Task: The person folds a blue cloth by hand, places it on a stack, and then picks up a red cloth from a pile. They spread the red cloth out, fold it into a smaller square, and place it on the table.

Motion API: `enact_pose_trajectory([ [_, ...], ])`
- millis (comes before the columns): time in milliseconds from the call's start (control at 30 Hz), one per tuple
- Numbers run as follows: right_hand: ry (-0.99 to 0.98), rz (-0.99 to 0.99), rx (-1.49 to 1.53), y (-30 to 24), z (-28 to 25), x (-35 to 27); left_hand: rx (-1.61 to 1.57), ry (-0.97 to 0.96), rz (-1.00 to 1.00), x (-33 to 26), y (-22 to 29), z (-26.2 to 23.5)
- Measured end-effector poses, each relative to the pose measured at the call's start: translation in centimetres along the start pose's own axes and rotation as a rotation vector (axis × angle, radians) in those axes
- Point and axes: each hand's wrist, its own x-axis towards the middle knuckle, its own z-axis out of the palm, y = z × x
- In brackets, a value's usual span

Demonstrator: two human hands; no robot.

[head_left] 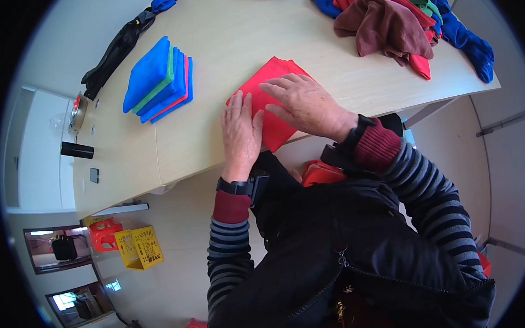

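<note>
A red cloth (273, 129), folded into a rough square, lies at the near edge of the table in front of me. My left hand (240, 127) rests along its left side, fingers stretched out. Over the cloth's upper right part lies my right hand (309, 103), its palm down and fingers extended. Neither hand grips anything. Left of my hands stands a neat stack of folded cloths (155, 81) in blue, green and red. At the far right is a loose heap of crumpled cloths (385, 24) in brown, red, blue and green.
The pale wooden table (223, 44) spreads before me. On its left side are a black cylinder (77, 150), a small dark flat object (94, 175) and a black garment or bag (120, 50). A yellow crate (139, 248) and a red stool (105, 234) stand on the floor.
</note>
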Motion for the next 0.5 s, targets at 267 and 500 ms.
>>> enact_pose_trajectory([
  [267,0.045,-0.047,-0.172,3.6,6.5,2.6,0.071,0.007,0.022,-0.5,0.7,2.5],
  [500,0.090,-0.008,-0.277,5.9,6.4,2.9,0.115,-0.068,-0.032,-0.5,0.5,2.1],
])
